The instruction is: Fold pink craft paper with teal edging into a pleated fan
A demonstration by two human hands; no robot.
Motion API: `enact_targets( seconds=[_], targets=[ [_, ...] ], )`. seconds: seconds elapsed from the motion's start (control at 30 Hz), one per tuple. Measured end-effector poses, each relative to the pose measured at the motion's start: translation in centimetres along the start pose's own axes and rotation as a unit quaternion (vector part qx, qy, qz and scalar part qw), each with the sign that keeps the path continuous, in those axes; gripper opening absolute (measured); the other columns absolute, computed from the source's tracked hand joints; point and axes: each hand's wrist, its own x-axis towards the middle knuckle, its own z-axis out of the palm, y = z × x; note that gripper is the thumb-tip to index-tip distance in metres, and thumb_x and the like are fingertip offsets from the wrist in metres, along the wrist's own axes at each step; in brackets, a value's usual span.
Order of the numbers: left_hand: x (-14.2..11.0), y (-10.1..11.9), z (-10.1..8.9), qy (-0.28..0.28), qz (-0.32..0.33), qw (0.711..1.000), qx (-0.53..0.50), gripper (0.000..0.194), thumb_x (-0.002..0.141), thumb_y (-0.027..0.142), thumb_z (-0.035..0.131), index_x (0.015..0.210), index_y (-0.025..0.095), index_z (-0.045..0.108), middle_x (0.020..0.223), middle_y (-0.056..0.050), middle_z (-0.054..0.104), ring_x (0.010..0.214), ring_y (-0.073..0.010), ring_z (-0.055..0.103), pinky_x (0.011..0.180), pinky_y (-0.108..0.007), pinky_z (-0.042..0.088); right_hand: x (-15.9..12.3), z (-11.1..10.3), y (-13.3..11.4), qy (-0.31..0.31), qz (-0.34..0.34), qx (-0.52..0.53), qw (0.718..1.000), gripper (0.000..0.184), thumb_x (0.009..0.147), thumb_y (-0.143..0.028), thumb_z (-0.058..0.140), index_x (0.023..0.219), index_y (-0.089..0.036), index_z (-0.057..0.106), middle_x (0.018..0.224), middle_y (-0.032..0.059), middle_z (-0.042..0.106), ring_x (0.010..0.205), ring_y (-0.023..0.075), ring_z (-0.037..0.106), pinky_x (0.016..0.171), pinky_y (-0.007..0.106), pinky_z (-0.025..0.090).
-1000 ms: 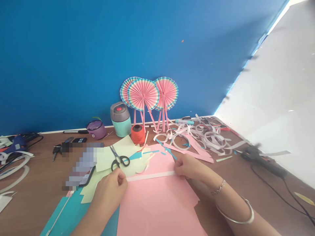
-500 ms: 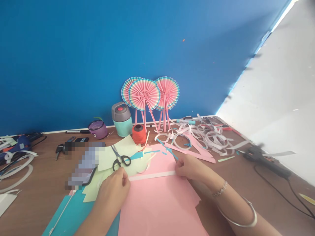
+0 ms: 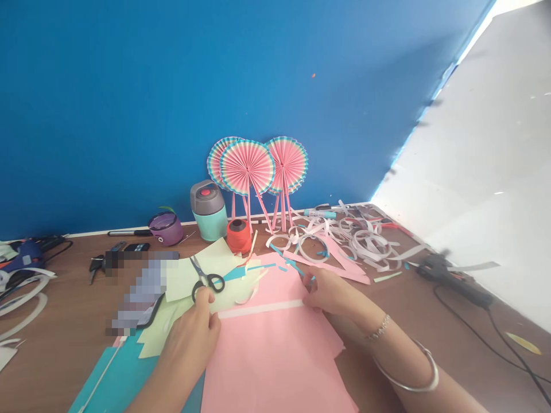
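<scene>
A sheet of pink paper (image 3: 271,361) lies in front of me, with a narrow white strip (image 3: 262,310) running straight across it. My left hand (image 3: 193,330) is at the strip's left end, its index finger and thumb a little apart, seemingly holding nothing. The index fingertip overlaps a handle of the black-handled scissors (image 3: 207,280); whether it touches them I cannot tell. At the other end of the strip, my right hand (image 3: 331,295) has its fingers pinched on the strip, the fingertips partly hidden. Pale green sheets (image 3: 150,338) and blue paper (image 3: 97,367) lie to the left.
Pleated paper fans (image 3: 247,167) stand against the blue wall, beside a turquoise flask (image 3: 210,221) and a red spool (image 3: 239,236). Tangled white strips (image 3: 372,244) and a glue gun (image 3: 456,281) with its cord are on the right. A phone (image 3: 150,310) lies left.
The left index finger and thumb have spread slightly at the strip's end. My right hand keeps its place on the strip. The whole view has shifted a little.
</scene>
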Motion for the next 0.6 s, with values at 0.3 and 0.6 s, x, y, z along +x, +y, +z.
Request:
enact_targets(
  seconds=[0.3,0.6],
  targets=[
    [0.1,0.0,0.1,-0.008,0.013,1.0,0.02,0.015,0.082,0.01,0.031,0.08,0.024,0.036,0.067,0.001,0.056,0.06,-0.0185,0.055,0.052,-0.025,0.027,-0.6,-0.3,-0.8,0.069,-0.036,-0.085,0.993,0.018,0.057,-0.006,0.052,0.069,-0.018,0.051,0.062,-0.001,0.058,0.06,0.0136,0.056,0.047,0.021,0.029],
    [-0.5,0.0,0.4,0.022,0.042,0.996,0.073,0.017,0.083,0.009,0.029,0.08,0.023,0.04,0.082,-0.003,0.061,0.068,-0.0186,0.059,0.051,-0.027,0.027,-0.7,-1.1,-0.7,0.151,-0.083,-0.098,0.98,0.011,0.079,-0.026,0.05,0.075,-0.018,0.056,0.068,0.0016,0.06,0.062,0.0143,0.053,0.053,0.023,0.033]
  ],
)
